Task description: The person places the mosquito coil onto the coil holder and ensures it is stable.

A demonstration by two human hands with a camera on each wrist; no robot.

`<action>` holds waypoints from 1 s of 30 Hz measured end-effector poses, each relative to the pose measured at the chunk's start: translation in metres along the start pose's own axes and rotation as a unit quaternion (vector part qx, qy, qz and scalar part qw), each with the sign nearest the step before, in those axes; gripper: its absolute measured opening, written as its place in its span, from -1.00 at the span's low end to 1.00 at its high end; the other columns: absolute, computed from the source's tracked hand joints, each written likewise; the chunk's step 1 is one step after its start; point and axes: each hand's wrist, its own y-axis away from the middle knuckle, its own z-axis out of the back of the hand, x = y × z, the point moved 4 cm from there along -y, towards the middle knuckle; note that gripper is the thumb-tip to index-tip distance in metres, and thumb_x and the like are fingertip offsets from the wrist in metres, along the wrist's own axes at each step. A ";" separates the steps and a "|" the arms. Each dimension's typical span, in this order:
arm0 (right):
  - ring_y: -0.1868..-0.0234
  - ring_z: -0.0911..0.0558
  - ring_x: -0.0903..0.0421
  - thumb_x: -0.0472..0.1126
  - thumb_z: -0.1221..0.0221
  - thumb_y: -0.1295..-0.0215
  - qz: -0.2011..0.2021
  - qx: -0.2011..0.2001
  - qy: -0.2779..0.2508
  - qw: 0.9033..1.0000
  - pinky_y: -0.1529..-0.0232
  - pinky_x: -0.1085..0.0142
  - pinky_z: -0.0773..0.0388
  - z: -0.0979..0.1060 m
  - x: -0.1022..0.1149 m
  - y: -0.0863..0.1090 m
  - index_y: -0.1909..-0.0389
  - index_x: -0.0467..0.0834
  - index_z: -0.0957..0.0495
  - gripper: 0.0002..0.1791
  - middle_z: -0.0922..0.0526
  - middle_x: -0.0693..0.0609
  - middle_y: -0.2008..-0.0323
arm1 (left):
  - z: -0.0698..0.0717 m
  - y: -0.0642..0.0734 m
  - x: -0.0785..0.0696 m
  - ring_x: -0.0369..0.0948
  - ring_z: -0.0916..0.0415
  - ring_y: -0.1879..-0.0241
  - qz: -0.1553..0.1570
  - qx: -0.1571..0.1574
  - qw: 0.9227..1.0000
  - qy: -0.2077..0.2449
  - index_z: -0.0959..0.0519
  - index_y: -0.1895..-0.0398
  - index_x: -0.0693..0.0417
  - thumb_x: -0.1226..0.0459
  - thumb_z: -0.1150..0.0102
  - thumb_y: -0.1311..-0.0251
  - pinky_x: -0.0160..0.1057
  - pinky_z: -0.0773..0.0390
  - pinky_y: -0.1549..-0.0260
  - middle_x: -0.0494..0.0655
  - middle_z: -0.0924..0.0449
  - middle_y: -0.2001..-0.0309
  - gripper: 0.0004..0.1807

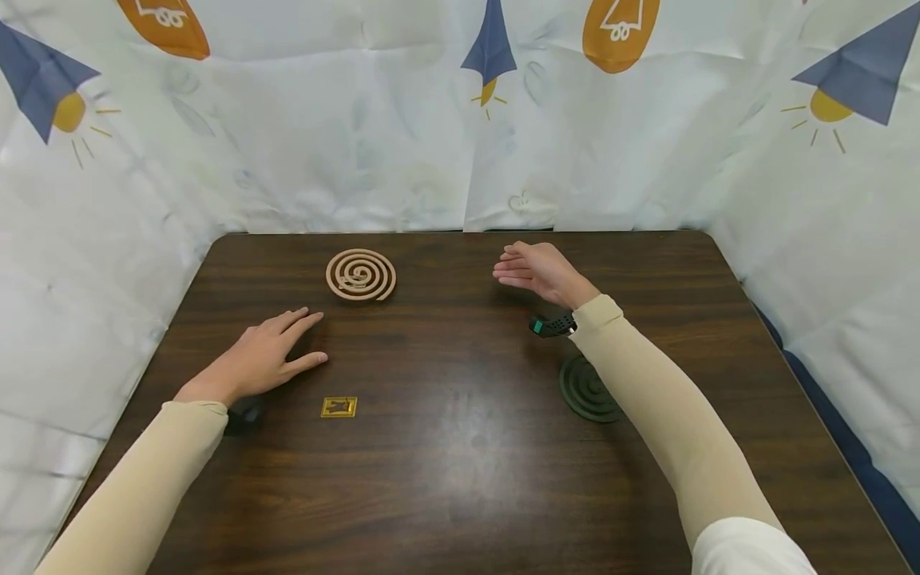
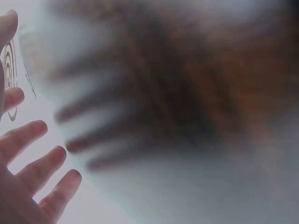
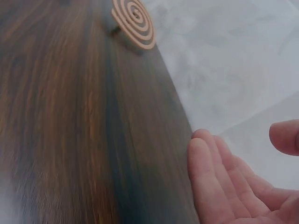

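Observation:
A tan mosquito coil (image 1: 362,275) is at the back left of the table, raised a little above the wood in the right wrist view. My left hand (image 1: 266,355) is in front of it with fingers spread, holding nothing. Near that hand's thumb lies a small gold rectangular plate (image 1: 339,407) with a cut-out. My right hand (image 1: 541,273) is over the back of the table, its fingers nearly straight and together, nothing in it. A dark green mosquito coil (image 1: 585,391) lies flat under my right forearm, which hides part of it.
The dark wood table (image 1: 460,495) has rounded back corners. A white printed curtain (image 1: 417,144) hangs behind it and at both sides. Black wrist devices sit under both wrists, the right one (image 1: 552,325) with a green spot.

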 end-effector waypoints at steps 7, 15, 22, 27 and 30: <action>0.06 -0.81 0.15 -0.10 0.00 -0.63 0.004 -0.009 0.019 1.000 -0.09 0.31 -0.72 0.026 -0.006 0.018 -0.43 -0.42 -0.33 -0.43 -0.61 -0.29 -0.25 | -0.003 0.021 -0.006 0.39 -0.24 -0.46 -0.017 -0.017 1.000 0.008 -0.20 -0.62 0.01 -0.25 -0.09 -0.43 0.51 -0.29 -0.30 0.34 -0.18 -0.57 -0.13; 0.02 -0.79 0.20 -0.05 0.02 -0.65 0.006 0.006 0.075 0.997 -0.13 0.34 -0.70 0.056 -0.016 0.049 -0.46 -0.44 -0.26 -0.37 -0.67 -0.18 -0.16 | -0.005 0.047 -0.013 0.33 -0.35 -0.42 -0.052 -0.045 0.998 0.005 -0.29 -0.58 -0.10 -0.22 -0.22 -0.35 0.49 -0.36 -0.23 0.25 -0.26 -0.55 -0.16; 0.02 -0.79 0.23 -0.06 -0.01 -0.64 0.007 0.005 0.095 0.995 -0.11 0.36 -0.70 0.077 -0.029 0.071 -0.45 -0.46 -0.25 -0.37 -0.73 -0.06 -0.04 | -0.010 0.069 -0.020 0.27 -0.39 -0.40 -0.083 -0.077 0.993 0.006 -0.36 -0.53 -0.21 -0.23 -0.39 -0.17 0.47 -0.44 -0.13 0.21 -0.34 -0.51 -0.12; 0.01 -0.79 0.23 -0.07 -0.03 -0.63 0.004 0.004 0.123 0.992 -0.13 0.34 -0.70 0.088 -0.037 0.085 -0.42 -0.45 -0.29 -0.40 -0.73 -0.04 -0.03 | -0.016 0.076 -0.026 0.28 -0.35 -0.43 -0.107 -0.088 0.990 0.016 -0.37 -0.52 -0.28 -0.26 -0.48 -0.03 0.50 -0.44 -0.07 0.17 -0.35 -0.51 -0.05; 0.00 -0.79 0.23 -0.05 -0.03 -0.63 0.011 0.007 0.144 0.990 -0.13 0.34 -0.70 0.094 -0.041 0.093 -0.41 -0.46 -0.31 -0.39 -0.73 -0.06 -0.06 | -0.019 0.078 -0.029 0.27 -0.29 -0.47 -0.117 -0.084 0.989 0.030 -0.37 -0.52 -0.35 -0.32 -0.49 0.04 0.50 -0.40 -0.09 0.12 -0.33 -0.52 0.00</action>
